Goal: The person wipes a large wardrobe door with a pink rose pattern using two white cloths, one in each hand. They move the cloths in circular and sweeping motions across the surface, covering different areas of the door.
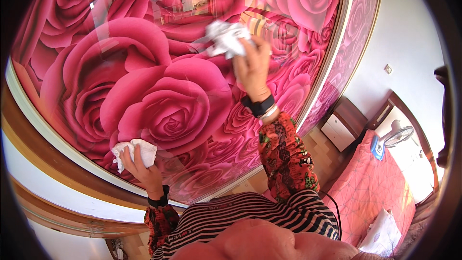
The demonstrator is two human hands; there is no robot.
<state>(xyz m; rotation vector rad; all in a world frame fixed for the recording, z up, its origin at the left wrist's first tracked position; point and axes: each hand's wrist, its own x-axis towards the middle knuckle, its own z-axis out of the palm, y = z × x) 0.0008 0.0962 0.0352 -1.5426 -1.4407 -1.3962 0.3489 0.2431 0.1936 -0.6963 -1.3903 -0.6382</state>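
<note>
Glossy rose-print panel across most of view. At right, pink-covered bed; near it, low brown-and-white cabinet. Right hand, stretched out before panel's upper part, gripping crumpled white cloth, perhaps touching panel, too blurred to tell. Left hand, lower down by panel's left edge, spread-fingered, holding flatter white cloth against panel.

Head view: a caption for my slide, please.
Left hand with one white cloth, right hand with another, at a glossy rose-print panel.
</note>
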